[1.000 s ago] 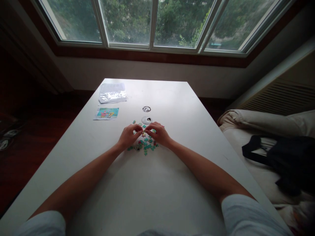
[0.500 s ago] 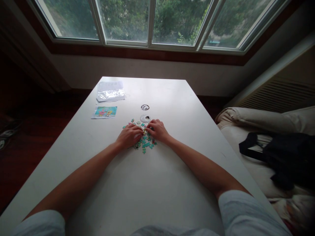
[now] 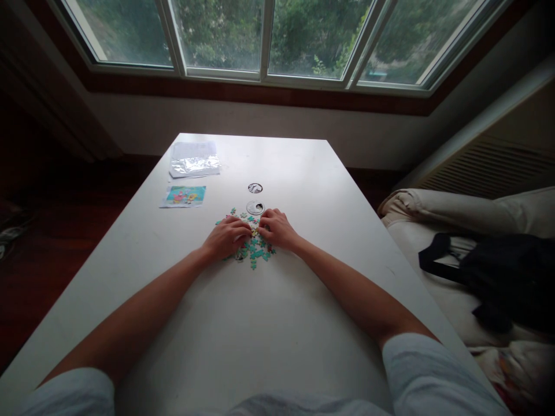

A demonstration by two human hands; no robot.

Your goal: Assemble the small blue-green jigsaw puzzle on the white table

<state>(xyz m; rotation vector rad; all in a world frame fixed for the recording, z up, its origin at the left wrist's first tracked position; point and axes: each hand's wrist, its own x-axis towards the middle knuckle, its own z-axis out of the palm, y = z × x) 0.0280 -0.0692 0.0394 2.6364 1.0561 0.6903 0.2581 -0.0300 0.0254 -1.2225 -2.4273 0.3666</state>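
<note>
Puzzle pieces (image 3: pixel 259 254) lie mostly between the left hand (image 3: pixel 228 236) and right hand (image 3: pixel 277 228), towards the far edge of the tabletop (image 3: pixel 295 173) — both curled, equally near; whether either holds one, I can't tell from here.

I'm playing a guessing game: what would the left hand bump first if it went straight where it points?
Probably the yellowish puzzle pieces just past the left hand, then the right hand. Depth is hard to judge, so a raised hand might pass over the pieces.
</note>
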